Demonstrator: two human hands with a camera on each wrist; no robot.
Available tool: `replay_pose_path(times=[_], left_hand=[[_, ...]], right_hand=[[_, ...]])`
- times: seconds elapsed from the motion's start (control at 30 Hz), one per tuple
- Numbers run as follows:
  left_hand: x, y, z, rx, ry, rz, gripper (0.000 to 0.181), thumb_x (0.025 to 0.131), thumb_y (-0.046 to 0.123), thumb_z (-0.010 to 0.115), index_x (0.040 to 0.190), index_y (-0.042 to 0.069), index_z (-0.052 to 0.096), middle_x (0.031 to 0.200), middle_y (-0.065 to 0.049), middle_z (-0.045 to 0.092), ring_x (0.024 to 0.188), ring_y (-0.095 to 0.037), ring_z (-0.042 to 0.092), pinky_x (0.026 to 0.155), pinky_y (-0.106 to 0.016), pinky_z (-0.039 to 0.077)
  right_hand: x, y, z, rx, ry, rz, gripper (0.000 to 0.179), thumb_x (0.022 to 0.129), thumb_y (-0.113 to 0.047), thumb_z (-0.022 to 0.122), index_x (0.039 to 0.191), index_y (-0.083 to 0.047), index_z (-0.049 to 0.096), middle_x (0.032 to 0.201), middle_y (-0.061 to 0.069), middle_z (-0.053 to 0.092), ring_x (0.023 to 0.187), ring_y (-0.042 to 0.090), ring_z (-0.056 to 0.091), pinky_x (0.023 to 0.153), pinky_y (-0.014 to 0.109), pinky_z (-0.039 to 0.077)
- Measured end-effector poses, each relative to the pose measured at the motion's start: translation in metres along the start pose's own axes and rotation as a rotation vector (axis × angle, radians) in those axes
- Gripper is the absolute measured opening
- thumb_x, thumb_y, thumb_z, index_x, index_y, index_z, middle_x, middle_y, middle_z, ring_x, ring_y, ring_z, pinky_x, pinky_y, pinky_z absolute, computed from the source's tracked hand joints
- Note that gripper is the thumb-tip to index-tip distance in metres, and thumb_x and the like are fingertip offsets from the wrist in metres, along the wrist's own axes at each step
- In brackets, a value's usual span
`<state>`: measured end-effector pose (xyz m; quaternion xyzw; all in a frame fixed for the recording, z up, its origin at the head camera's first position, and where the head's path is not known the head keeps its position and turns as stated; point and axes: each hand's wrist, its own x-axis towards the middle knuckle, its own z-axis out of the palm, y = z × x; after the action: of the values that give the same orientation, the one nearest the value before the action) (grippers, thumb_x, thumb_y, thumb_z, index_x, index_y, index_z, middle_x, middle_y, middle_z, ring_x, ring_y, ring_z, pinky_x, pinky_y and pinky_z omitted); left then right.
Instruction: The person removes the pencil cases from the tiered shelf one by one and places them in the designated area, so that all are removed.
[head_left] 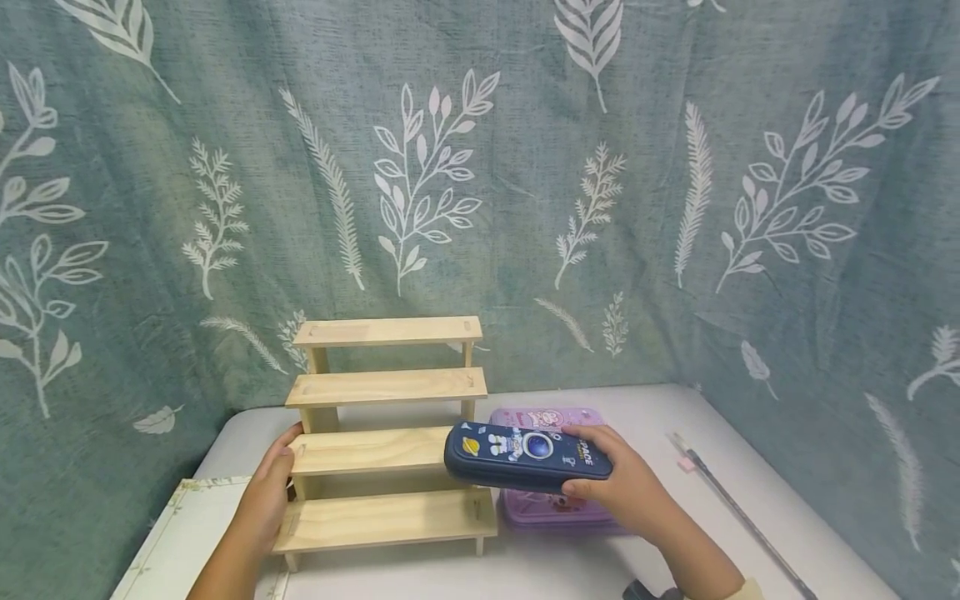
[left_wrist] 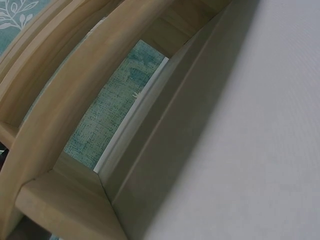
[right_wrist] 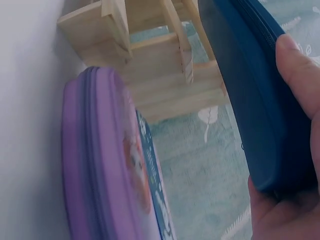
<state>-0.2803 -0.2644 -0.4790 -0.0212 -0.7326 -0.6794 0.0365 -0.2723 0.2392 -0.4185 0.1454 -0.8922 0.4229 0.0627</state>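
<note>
In the head view my right hand (head_left: pixel 622 475) grips a dark blue pencil case (head_left: pixel 510 454) by its right end, fingers over the far edge and thumb at the near edge. Planets and an astronaut are printed on its lid. The case is held up over a purple pencil case (head_left: pixel 555 508), its left end overlapping the shelf's right side in this view. My left hand (head_left: pixel 262 483) holds the left side of a four-step wooden shelf (head_left: pixel 375 450), its thumb near the second step from the bottom. The left wrist view shows the shelf's boards (left_wrist: pixel 75 95) but not the hand.
Another purple case (head_left: pixel 585 414) shows behind the blue one. A thin grey rod (head_left: pixel 750 521) lies on the white table (head_left: pixel 675 533) at the right, near a small pink piece (head_left: pixel 686 465). A leaf-patterned curtain (head_left: pixel 525 208) hangs behind; a white bordered board (head_left: pixel 187 533) lies at left.
</note>
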Motion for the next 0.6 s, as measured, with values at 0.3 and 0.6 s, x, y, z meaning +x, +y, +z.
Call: replay_pose_path(times=[0.3,0.6], left_hand=[[-0.004,-0.002,-0.003,0.004,-0.006,-0.022,0.059,0.115,0.042,0.013,0.17,0.021,0.01,0.175,-0.016,0.004,0.158,-0.042,0.011,0.12,-0.066,0.021],[0.0,-0.001,-0.001,0.003,-0.015,0.014,0.058,0.116,0.042,0.014,0.17,0.021,0.011,0.175,-0.018,0.007,0.158,-0.043,0.012,0.12,-0.068,0.021]], right_hand=[[-0.017,0.014,0.0,-0.023,-0.013,-0.035,0.078,0.075,-0.045,0.091,0.145,-0.035,0.059,0.151,0.004,0.054,0.137,0.038,0.051,0.108,0.061,0.041],[-0.031,0.032,-0.006,-0.047,-0.004,0.05,0.081,0.075,-0.051,0.09,0.147,-0.035,0.058,0.153,0.006,0.052,0.133,0.034,0.052,0.1,0.047,0.044]])
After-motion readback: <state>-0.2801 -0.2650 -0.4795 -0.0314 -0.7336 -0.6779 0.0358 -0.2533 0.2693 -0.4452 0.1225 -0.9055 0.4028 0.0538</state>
